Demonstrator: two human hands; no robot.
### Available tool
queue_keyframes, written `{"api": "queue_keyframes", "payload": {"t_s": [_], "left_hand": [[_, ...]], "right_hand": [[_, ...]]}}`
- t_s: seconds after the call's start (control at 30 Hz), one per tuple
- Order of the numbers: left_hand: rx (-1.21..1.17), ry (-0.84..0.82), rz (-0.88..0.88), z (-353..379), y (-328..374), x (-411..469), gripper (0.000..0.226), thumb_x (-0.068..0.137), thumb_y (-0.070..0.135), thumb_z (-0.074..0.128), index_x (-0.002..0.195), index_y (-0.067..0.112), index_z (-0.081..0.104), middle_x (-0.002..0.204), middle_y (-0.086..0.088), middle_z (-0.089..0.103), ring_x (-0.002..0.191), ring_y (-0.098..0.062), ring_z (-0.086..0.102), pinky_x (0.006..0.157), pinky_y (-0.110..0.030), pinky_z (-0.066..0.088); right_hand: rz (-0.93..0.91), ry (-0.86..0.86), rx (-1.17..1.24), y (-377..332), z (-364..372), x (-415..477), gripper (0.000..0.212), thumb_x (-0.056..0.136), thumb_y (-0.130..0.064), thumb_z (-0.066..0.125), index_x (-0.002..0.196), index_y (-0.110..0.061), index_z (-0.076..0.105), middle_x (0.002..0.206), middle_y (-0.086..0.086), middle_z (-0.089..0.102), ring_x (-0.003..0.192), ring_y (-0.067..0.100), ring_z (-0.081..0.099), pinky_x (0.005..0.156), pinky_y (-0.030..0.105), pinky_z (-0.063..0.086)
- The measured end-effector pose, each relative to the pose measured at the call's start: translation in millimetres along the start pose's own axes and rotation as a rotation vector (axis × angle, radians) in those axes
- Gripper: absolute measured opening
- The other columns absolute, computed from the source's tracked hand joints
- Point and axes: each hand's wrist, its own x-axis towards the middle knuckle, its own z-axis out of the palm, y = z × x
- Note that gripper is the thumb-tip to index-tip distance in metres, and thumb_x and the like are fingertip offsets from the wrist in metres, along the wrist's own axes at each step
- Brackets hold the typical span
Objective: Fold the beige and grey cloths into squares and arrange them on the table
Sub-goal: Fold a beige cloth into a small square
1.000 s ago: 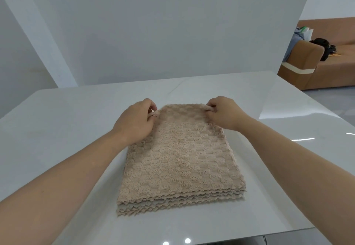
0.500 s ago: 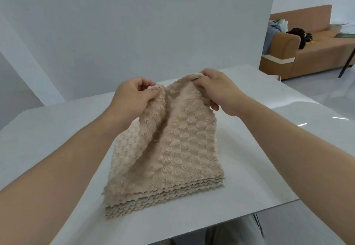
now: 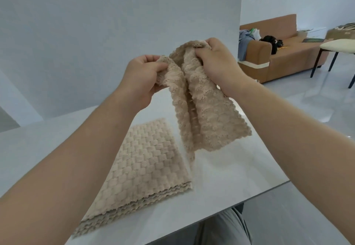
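Lifted clear of the stack (image 3: 146, 169) now, the top beige cloth (image 3: 203, 114) hangs between my left hand (image 3: 142, 75) and right hand (image 3: 217, 62), each pinching a top corner, ready for folding.

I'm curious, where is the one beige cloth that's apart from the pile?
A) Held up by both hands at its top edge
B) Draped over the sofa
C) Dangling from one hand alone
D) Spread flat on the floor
A: the left hand and the right hand each grip the top edge of the beige cloth, which hangs down beside the stack lying on the table.
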Motion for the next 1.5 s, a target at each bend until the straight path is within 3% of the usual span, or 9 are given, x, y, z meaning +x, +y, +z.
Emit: {"api": "queue_keyframes", "payload": {"t_s": [0.2,0.37,0.53,0.63,0.77,0.93,1.23,1.37,1.5], "left_hand": [[-0.233,-0.05,-0.113,42.8,-18.4,11.3,0.031,0.093,-0.008,0.058,0.124,-0.006,0.06,0.104,-0.021,0.072,0.087,-0.026,0.071,0.068,-0.03,0.059],[-0.563,-0.121,-0.255,64.5,-26.1,15.1,0.015,0.091,-0.017,0.049,0.095,-0.009,0.06,0.069,-0.012,0.068,0.059,-0.016,0.066,0.068,-0.023,0.06],[-0.654,-0.016,-0.358,69.3,-56.2,39.6,0.029,0.088,-0.018,0.048,0.112,-0.009,0.059,0.102,-0.016,0.063,0.093,-0.023,0.065,0.088,-0.031,0.06],[-0.617,0.05,-0.447,72.1,-85.6,50.5,0.022,0.086,-0.018,0.046,0.092,-0.002,0.059,0.086,-0.011,0.059,0.08,-0.018,0.062,0.093,-0.029,0.057],[-0.434,0.125,-0.553,72.5,-124.5,65.0,0.022,0.087,-0.013,0.047,0.076,0.004,0.056,0.056,-0.004,0.052,0.052,-0.014,0.058,0.055,-0.021,0.056],[-0.112,0.157,-0.596,75.2,-164.1,83.9,0.014,0.089,0.003,0.058,0.077,0.01,0.06,0.046,0.001,0.046,0.041,-0.016,0.047,0.048,-0.026,0.047],[0.201,0.201,-0.267,70.3,-228.4,110.6,0.021,0.083,0.026,0.077,0.103,0.02,0.073,0.091,0.0,0.078,0.084,-0.018,0.074,0.079,-0.038,0.059],[0.154,0.223,-0.262,66.1,-233.2,108.5,0.015,0.081,0.022,0.074,0.096,0.023,0.071,0.078,0.005,0.074,0.074,-0.015,0.069,0.077,-0.044,0.058],[0.239,0.231,-0.165,71.5,-232.4,105.2,0.013,0.087,0.016,0.07,0.1,0.017,0.069,0.066,0.012,0.064,0.051,0.001,0.055,0.056,-0.022,0.047]], "right_hand": [[0.029,0.054,0.032,23.0,-41.3,18.2,0.005,0.097,-0.023,0.051,0.097,-0.018,0.049,0.087,0.002,0.05,0.073,0.016,0.046,0.061,0.03,0.035],[0.005,0.094,0.037,35.7,-71.2,37.5,0.006,0.093,-0.025,0.056,0.095,-0.019,0.056,0.092,0.005,0.058,0.082,0.018,0.056,0.07,0.032,0.041],[0.001,0.063,-0.055,64.3,-79.9,54.2,0.01,0.096,-0.019,0.053,0.09,-0.016,0.045,0.081,0.007,0.044,0.072,0.017,0.041,0.057,0.029,0.028],[0.086,0.018,-0.083,98.0,-76.3,65.3,0.018,0.098,-0.02,0.051,0.082,-0.014,0.046,0.071,0.0,0.043,0.062,0.016,0.04,0.053,0.029,0.029],[0.157,-0.049,-0.172,146.4,-67.5,71.8,0.012,0.1,-0.02,0.05,0.09,-0.013,0.047,0.069,0.0,0.04,0.058,0.015,0.037,0.046,0.025,0.029],[0.182,-0.127,-0.266,190.7,-66.4,78.9,0.018,0.101,-0.026,0.05,0.1,-0.008,0.053,0.081,0.004,0.052,0.067,0.018,0.047,0.055,0.028,0.039],[0.249,-0.019,-0.291,254.4,-54.1,93.7,0.025,0.096,-0.033,0.058,0.11,-0.013,0.061,0.103,0.006,0.068,0.087,0.017,0.058,0.077,0.034,0.048],[0.293,0.062,-0.303,258.4,-49.8,88.5,0.024,0.094,-0.036,0.062,0.107,-0.016,0.061,0.099,0.001,0.068,0.09,0.018,0.061,0.073,0.026,0.047],[0.292,0.075,-0.325,255.4,-48.3,80.6,0.013,0.092,-0.029,0.06,0.085,-0.021,0.053,0.076,-0.003,0.057,0.071,0.015,0.052,0.065,0.032,0.041]]}}
